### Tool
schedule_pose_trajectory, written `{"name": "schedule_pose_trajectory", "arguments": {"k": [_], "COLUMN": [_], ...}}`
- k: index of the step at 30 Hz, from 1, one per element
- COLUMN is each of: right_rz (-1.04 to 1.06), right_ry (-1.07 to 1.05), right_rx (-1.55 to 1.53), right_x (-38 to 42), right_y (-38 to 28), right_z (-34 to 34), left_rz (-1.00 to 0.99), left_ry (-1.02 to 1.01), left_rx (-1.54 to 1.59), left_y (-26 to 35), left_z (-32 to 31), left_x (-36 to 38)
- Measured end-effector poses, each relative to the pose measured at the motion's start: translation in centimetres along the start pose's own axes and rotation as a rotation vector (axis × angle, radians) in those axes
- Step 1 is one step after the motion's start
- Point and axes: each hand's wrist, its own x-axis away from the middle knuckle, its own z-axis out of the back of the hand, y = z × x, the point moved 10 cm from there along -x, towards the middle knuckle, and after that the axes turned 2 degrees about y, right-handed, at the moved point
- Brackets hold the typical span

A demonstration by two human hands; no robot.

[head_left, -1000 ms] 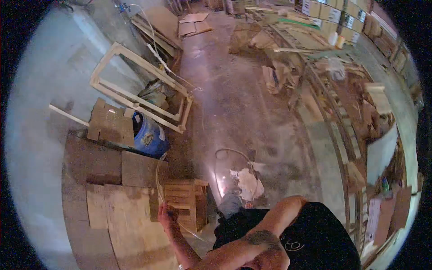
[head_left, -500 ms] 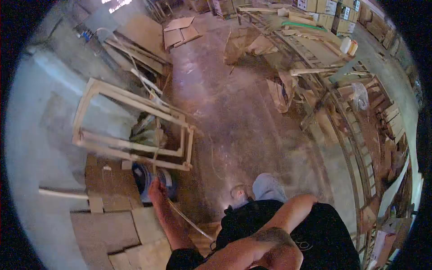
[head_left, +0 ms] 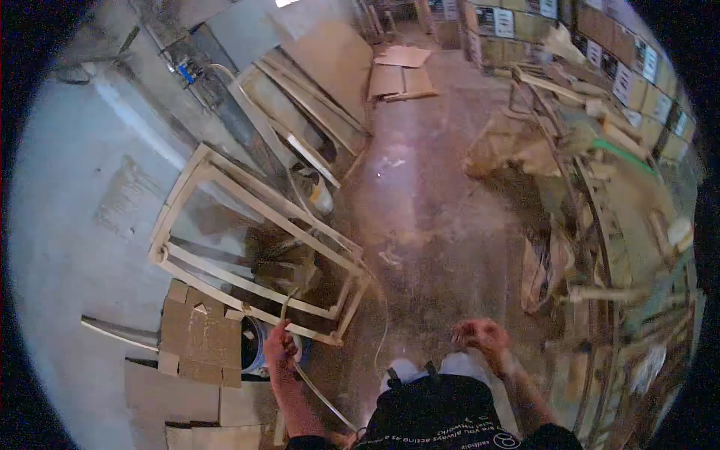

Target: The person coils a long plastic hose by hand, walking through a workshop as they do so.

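Observation:
My left hand [head_left: 279, 346] is closed around a thin pale hose [head_left: 321, 393]. One length of it runs down toward my waist, and a short end sticks up above the fist. Just behind that hand are a wooden frame [head_left: 247, 304], leaning against the wall, and a blue bucket [head_left: 255, 346], partly hidden. My right hand [head_left: 484, 337] hovers over the floor in front of my body. Its fingers are loosely bent and slightly blurred, and I see nothing in them.
Flattened cardboard [head_left: 201, 334] and a pale strip [head_left: 120, 334] lie at left. Boards [head_left: 307, 105] lean on the wall farther back. At right stands a long rack [head_left: 592, 217] with wood scraps, brown wrapping paper [head_left: 510, 142] beside it. Stacked cartons [head_left: 495, 30] fill the back.
My view has turned to the right and shifted up the aisle. The right arm, earlier folded across my body, now reaches forward. The left hand still grips the hose near the frame.

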Motion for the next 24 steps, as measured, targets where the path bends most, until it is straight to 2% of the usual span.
{"name": "schedule_pose_trajectory", "arguments": {"k": [1,3,6,7,8,10,11,13,16,18,19,22,23,24], "right_rz": [-0.091,-0.145,-0.022,0.019,0.090,0.237,0.187,0.092,0.030,0.115,0.158,0.177,0.150,0.112], "right_ry": [0.084,0.206,0.196,0.175,0.161,0.137,0.185,0.275,0.229,0.234,0.233,0.178,0.125,0.077], "right_rx": [0.002,0.066,0.097,0.079,0.114,0.177,0.080,-0.111,-0.189,0.033,0.146,0.241,0.095,-0.051], "right_x": [-0.6,-1.4,-6.7,-9.3,-11.8,-16.7,-19.4,-25.4,-33.4,-39.8,-43.5,-52.7,-56.6,-60.5], "right_y": [1.4,1.6,-0.2,-1.1,-2.0,-4.6,-3.7,-1.6,-3.0,0.2,0.9,-2.3,-3.4,-4.6], "right_z": [5.0,11.3,17.6,18.6,19.4,18.8,19.6,20.3,15.0,15.7,15.6,10.2,8.6,6.9], "left_rz": [-0.017,-0.030,-0.052,-0.139,-0.119,-0.095,-0.109,-0.186,-0.266,-0.356,-0.368,-0.406,-0.610,-0.676], "left_ry": [-0.010,-0.039,0.063,0.004,0.029,0.121,0.026,0.055,0.131,0.210,0.154,0.252,0.264,0.299], "left_rx": [0.031,0.071,0.189,0.201,0.282,0.223,0.219,0.132,0.074,0.022,0.064,0.046,-0.072,-0.060], "left_y": [0.5,2.3,6.4,7.9,8.3,11.5,13.1,15.4,20.4,25.4,27.4,34.3,38.4,41.6], "left_z": [-1.2,-3.9,-8.6,-10.2,-11.1,-14.2,-16.1,-16.8,-17.7,-18.4,-19.2,-19.6,-20.0,-20.5], "left_x": [-1.2,-2.9,-6.4,-8.4,-10.5,-12.5,-14.1,-19.3,-25.5,-27.8,-29.7,-35.8,-36.5,-36.9]}}
